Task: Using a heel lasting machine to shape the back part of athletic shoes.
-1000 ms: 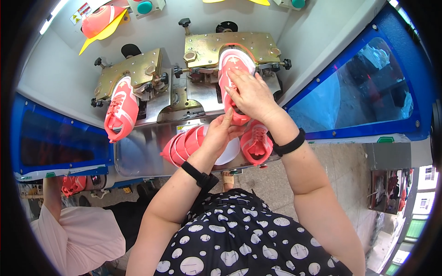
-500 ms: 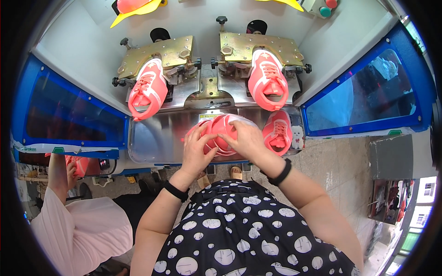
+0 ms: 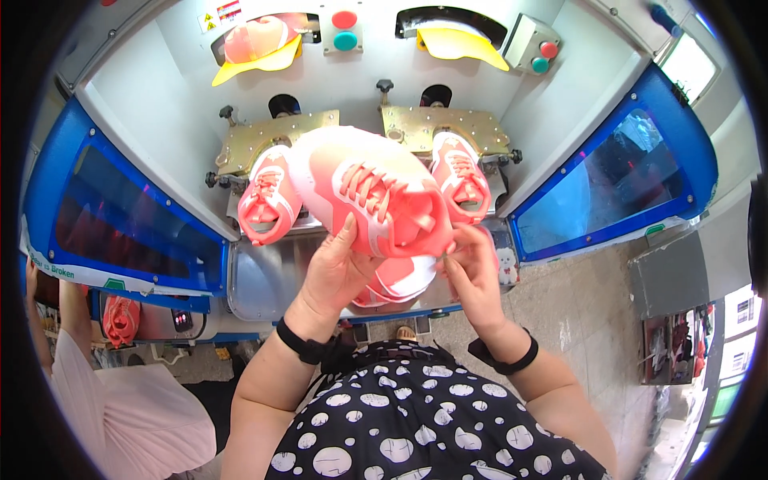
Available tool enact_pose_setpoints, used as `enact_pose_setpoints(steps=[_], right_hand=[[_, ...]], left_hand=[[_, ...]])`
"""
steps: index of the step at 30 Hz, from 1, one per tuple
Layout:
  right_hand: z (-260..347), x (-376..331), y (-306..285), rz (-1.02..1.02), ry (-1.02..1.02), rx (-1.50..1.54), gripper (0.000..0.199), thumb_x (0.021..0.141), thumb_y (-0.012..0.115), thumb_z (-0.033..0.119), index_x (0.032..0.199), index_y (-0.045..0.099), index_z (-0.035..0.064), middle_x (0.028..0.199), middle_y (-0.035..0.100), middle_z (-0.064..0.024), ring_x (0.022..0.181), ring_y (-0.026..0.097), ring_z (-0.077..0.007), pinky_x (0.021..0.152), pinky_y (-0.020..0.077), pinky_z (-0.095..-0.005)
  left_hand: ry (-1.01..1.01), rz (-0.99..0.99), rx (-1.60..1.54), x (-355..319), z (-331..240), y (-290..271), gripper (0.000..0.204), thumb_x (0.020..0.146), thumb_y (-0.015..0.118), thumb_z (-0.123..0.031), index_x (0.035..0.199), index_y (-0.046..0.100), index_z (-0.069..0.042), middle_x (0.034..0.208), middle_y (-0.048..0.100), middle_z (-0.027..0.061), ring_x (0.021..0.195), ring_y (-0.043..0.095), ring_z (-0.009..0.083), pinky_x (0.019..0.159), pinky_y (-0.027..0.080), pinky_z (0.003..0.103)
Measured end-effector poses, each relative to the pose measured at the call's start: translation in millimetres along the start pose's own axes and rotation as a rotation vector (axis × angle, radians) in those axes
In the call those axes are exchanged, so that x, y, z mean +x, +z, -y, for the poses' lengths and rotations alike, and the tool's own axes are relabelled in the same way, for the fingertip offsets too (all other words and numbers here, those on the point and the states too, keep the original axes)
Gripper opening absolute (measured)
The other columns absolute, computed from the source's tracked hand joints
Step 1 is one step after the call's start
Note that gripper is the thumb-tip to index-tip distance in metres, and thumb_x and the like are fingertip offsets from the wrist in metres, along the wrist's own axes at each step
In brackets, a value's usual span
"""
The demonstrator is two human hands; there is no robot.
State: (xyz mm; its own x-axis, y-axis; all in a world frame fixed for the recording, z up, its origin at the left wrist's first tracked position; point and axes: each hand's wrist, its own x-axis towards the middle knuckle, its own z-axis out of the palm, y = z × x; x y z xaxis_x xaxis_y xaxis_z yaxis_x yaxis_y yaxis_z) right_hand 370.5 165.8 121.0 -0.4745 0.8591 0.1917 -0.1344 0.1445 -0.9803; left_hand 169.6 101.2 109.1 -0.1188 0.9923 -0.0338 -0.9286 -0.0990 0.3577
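Observation:
A coral sneaker upper [image 3: 320, 172] with white trim and laces is held up in front of the machine, heel end toward me. My left hand [image 3: 332, 276] grips its near left side, thumb on the outer face. At the heel collar my right hand [image 3: 476, 280] is closed, thumb and fingertips pinched at the edge; whether anything small sits between them is unclear. Below the held upper, coral and white shoe parts [image 3: 408, 280] rest on the metal tray [image 3: 260, 276]. Two more coral uppers are mounted on the machine: a left upper [image 3: 268, 192] and a right upper [image 3: 462, 176].
Brass-coloured clamp plates [image 3: 444, 128] stand behind the mounted uppers. Blue-framed side panels, left [image 3: 136, 208] and right [image 3: 616, 176], flank the bay. Yellow-edged forms [image 3: 460, 48] and a button box [image 3: 534, 48] are at the back. A co-worker's pale sleeve [image 3: 152, 416] shows at left.
A coral upper has come up off the tray into my hands. My right hand has shifted to its heel edge. The view has tipped up, showing more of the machine's back.

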Motion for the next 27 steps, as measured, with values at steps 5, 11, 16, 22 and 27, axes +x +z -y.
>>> enact_pose_setpoints(steps=[5, 11, 16, 22, 27], right_hand=[[22.0, 15.0, -23.1, 0.169, -0.816, -0.792, 0.035, 0.07, 0.08, 0.012, 0.102, 0.066, 0.0081, 0.109, 0.063, -0.0094, 0.082, 0.063, -0.0227, 0.069, 0.0524, -0.0318], [70.2, 78.2, -36.6, -0.002, -0.869, -0.831, 0.024, 0.076, 0.074, 0.006, 0.097, 0.062, 0.0055, 0.097, 0.063, -0.0139, 0.085, 0.063, -0.034, 0.072, 0.0524, -0.0386], [109.4, 203.0, -66.0, -0.135, -0.781, -0.89, 0.022, 0.083, 0.069, 0.009, 0.101, 0.058, 0.0022, 0.093, 0.061, -0.0149, 0.086, 0.061, -0.0328, 0.074, 0.0494, -0.0378], [94.4, 313.9, -70.1, -0.274, -0.771, -0.784, 0.027, 0.082, 0.068, 0.01, 0.107, 0.059, 0.0028, 0.109, 0.062, -0.0189, 0.101, 0.06, -0.0346, 0.089, 0.0484, -0.0404], [34.1, 322.2, -97.1, -0.92, -0.85, -0.89, 0.03, 0.077, 0.059, -0.002, 0.106, 0.056, 0.0017, 0.122, 0.052, -0.0266, 0.12, 0.049, -0.0397, 0.1, 0.0409, -0.0465]], left_hand=[[-0.027, 0.065, 0.273, 13.5, -16.1, 16.2, 0.038, 0.102, 0.048, -0.025, 0.135, 0.047, -0.008, 0.127, 0.06, 0.0078, 0.111, 0.062, 0.0211, 0.094, 0.051, 0.038], [-0.035, 0.163, 0.4, 12.3, -18.2, 20.9, 0.053, 0.1, 0.044, -0.044, 0.141, 0.042, -0.01, 0.132, 0.055, 0.0158, 0.123, 0.053, 0.0296, 0.101, 0.043, 0.042], [-0.03, 0.109, 0.449, -18.3, -27.5, -5.4, 0.052, 0.101, 0.045, -0.041, 0.139, 0.043, -0.006, 0.129, 0.057, 0.0161, 0.118, 0.056, 0.0298, 0.099, 0.046, 0.042], [0.104, -0.162, 0.558, -57.1, -33.7, -40.3, 0.047, 0.101, 0.041, -0.043, 0.131, 0.05, -0.007, 0.121, 0.061, 0.0177, 0.113, 0.059, 0.0338, 0.094, 0.049, 0.048], [0.188, -0.369, 0.464, -94.6, -42.2, -50.3, 0.043, 0.102, 0.041, -0.038, 0.13, 0.049, -0.006, 0.118, 0.062, 0.0173, 0.109, 0.061, 0.0334, 0.089, 0.051, 0.05]])
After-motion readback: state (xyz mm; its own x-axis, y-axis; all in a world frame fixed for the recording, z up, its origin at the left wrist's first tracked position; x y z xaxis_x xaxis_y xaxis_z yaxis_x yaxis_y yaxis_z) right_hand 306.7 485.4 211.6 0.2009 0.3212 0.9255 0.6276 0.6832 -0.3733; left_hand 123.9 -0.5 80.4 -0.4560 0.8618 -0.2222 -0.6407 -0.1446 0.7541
